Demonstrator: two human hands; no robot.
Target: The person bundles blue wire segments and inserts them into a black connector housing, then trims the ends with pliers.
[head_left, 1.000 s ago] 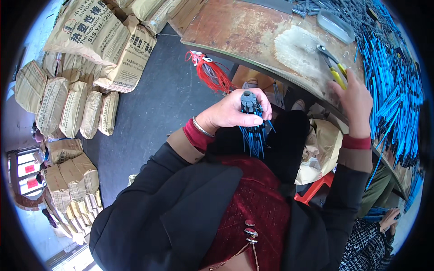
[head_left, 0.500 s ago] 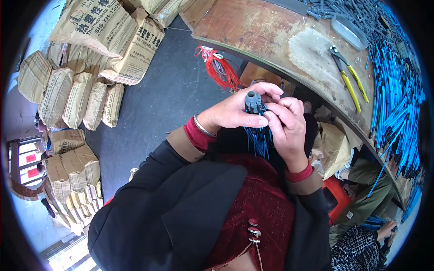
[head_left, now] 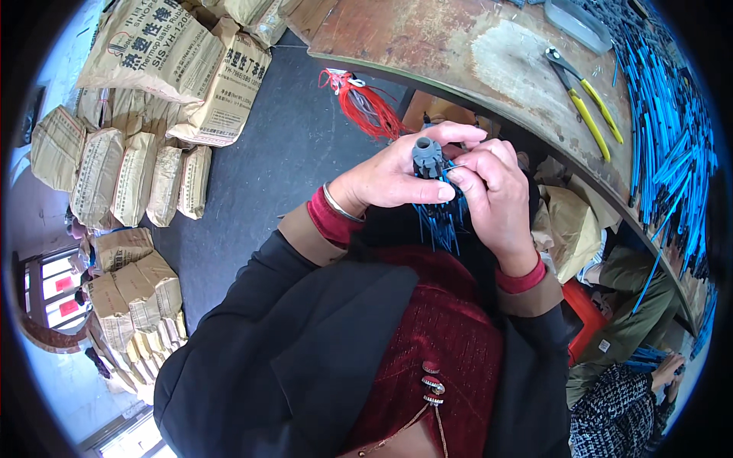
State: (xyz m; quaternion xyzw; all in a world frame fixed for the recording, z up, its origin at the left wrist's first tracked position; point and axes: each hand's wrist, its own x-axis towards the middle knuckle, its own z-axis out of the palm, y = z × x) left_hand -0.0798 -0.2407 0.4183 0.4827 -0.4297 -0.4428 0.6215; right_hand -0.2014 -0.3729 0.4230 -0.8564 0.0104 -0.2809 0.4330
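Note:
My left hand [head_left: 389, 177] is wrapped round a dark grey notched plastic hub [head_left: 429, 155], whose round hollow end points up. Blue rods [head_left: 438, 229] hang in a bundle beneath the hub, between my two hands. My right hand [head_left: 495, 187] is closed at the hub's right side. Thumb and forefinger there pinch a thin piece, perhaps the end of one rod; it is too small to make out fully.
A worn wooden table [head_left: 412, 38] bears yellow-handled pliers [head_left: 588, 107], a clear plastic tray [head_left: 578, 24] and a heap of blue rods [head_left: 668, 145]. Red cords [head_left: 366, 109] hang at its edge. Paper sacks [head_left: 156, 61] are stacked left. Another person's hand [head_left: 668, 370] is at lower right.
The table and sacks have shifted slightly in view as my head moved. My left hand still holds the hub, and my right hand still pinches at its side.

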